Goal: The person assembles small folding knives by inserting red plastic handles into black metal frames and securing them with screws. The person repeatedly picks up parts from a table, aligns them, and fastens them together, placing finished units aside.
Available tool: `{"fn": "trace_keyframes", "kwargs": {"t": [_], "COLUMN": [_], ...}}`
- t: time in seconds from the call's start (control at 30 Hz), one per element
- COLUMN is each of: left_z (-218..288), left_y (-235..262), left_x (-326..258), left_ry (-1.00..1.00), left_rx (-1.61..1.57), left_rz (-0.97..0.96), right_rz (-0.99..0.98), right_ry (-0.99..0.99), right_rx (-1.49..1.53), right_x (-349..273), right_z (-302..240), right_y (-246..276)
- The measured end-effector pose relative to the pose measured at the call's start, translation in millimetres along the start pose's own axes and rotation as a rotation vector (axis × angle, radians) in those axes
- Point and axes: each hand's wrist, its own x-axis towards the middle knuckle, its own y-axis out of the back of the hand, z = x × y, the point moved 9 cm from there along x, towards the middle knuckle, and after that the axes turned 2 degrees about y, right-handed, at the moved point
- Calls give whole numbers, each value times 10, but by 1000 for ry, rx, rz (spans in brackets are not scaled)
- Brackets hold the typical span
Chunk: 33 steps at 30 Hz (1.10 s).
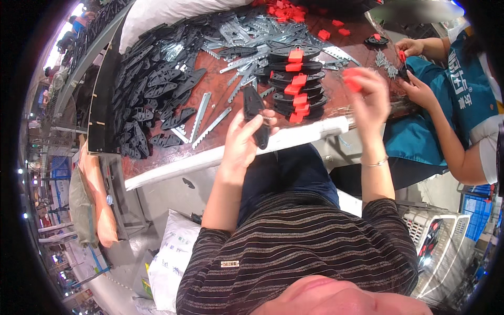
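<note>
My left hand [239,140] is closed around a long black plastic handle shell [254,107], tilted upright just above the table's near edge. Something metallic shows between those fingers and the shell, too small to name. Raised over the table's right part, my right hand [371,105] is blurred by motion, with a small red plastic piece [352,80] at its fingertips. Between the hands stands a row of black handle shells [310,77] with red plastic pieces [300,100] on them. Behind my left hand lie serrated metal blades [212,127] and a heap of loose black shells [163,81].
A white padded strip [299,135] runs along the near table edge. More red pieces [286,10] lie at the back. Small grey parts [386,65] lie to the right, beside a co-worker in a teal apron [420,136] whose hands hold a red piece and a black part.
</note>
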Motion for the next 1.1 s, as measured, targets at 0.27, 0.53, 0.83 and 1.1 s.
{"fn": "trace_keyframes", "kwargs": {"t": [0.27,0.53,0.83,1.1], "left_z": [-220,-247,-329,-251], "left_y": [-339,-455,-378,-435], "left_x": [56,-24,-52,-100], "left_ry": [-7,-68,29,-100], "left_rx": [-52,-128,-145,-11], "left_rz": [32,30,-2,0], "right_rz": [-200,-7,-28,-243], "right_ry": [-365,-198,-185,39], "right_rx": [318,321,423,114], "right_x": [-542,-760,-836,-642], "right_z": [-131,-438,-489,-710], "right_y": [-286,-471,-526,-559]}}
